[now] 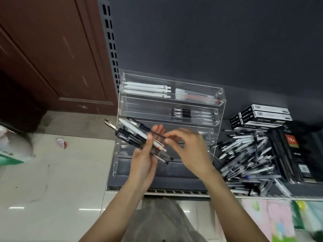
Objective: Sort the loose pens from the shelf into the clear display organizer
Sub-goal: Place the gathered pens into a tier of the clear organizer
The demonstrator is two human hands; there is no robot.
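My left hand (146,159) grips a bundle of pens (130,132), mostly black with one white, fanned up to the left in front of the clear display organizer (122,105). My right hand (188,147) pinches the end of one thin black pen (158,134) of that bundle between thumb and forefinger. The tiered organizer stands on the dark shelf (174,182). Its top tier holds white pens (148,88) on the left and clear pens (195,96) on the right. The second tier holds black pens (192,114) on the right. A pile of loose pens (248,158) lies to its right.
Black and white pen boxes (262,116) are stacked behind the loose pile. Dark packaged sets (297,151) stand at the far right. A brown cabinet door (52,58) and tiled floor (61,172) lie to the left, with a white bag (12,147) at the edge.
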